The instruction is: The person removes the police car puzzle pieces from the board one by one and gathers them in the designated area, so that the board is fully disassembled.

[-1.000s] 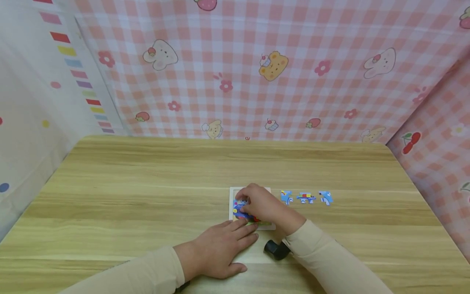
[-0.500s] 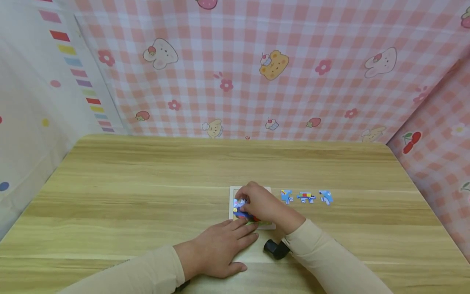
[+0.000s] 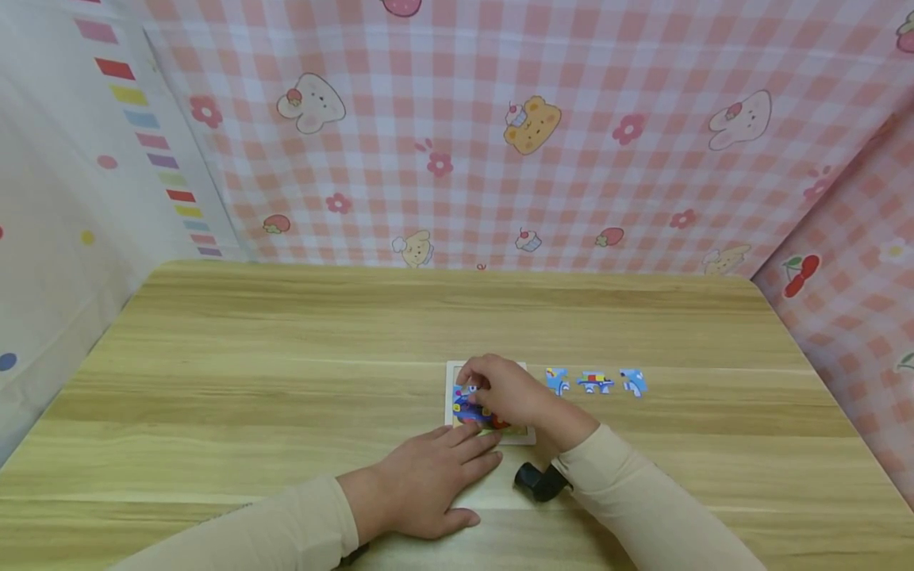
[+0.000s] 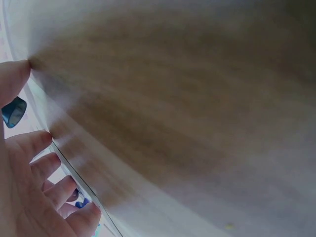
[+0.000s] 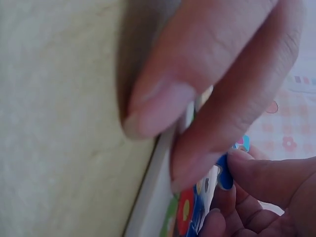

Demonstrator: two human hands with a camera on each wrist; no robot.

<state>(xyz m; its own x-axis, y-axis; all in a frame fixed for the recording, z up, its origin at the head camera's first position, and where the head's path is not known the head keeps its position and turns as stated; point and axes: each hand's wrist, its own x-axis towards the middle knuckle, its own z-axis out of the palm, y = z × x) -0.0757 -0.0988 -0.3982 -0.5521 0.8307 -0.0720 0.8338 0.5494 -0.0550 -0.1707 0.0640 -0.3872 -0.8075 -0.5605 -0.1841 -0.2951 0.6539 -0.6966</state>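
A small jigsaw puzzle tray (image 3: 449, 396) with a pale border lies on the table, with a blue vehicle picture partly assembled inside. My left hand (image 3: 432, 484) lies palm down, its spread fingers resting on the tray's near edge and lower picture. Over the tray, my right hand (image 3: 507, 392) pinches a blue puzzle piece (image 5: 225, 173) between thumb and fingers; in the right wrist view the piece stands tilted just off the picture. The right hand hides the tray's upper right part. In the left wrist view, my left fingers (image 4: 42, 168) touch the tray edge.
Three loose puzzle pieces lie in a row right of the tray: one (image 3: 556, 381), one with red and yellow (image 3: 596, 383), and a blue corner-like one (image 3: 632, 382). A black device (image 3: 539, 481) sits under the right wrist. A checked curtain (image 3: 457, 159) hangs behind the wooden table (image 3: 286, 341).
My right fingers have shifted slightly over the tray, showing a little more of the picture beneath, and the right forearm has moved slightly right. My left hand has stayed in place.
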